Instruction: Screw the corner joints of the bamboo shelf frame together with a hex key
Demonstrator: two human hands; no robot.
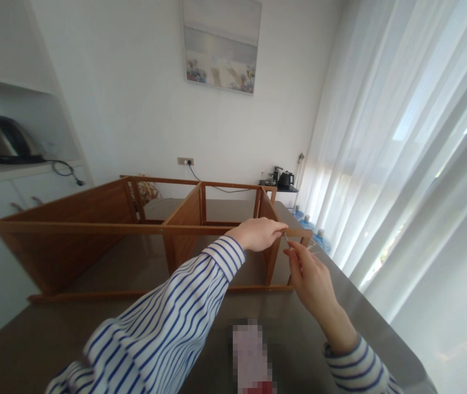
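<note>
hands - 2 | wooden frame - 1 | pin - 1 | kettles - 2

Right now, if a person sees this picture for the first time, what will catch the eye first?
The large brown wooden frame lies across the grey table, filling the middle of the view. At its right front corner the left hand grips the top rail, while the right hand pinches a thin metal piece close by it. Sheer white curtains glow along the right side.
</note>
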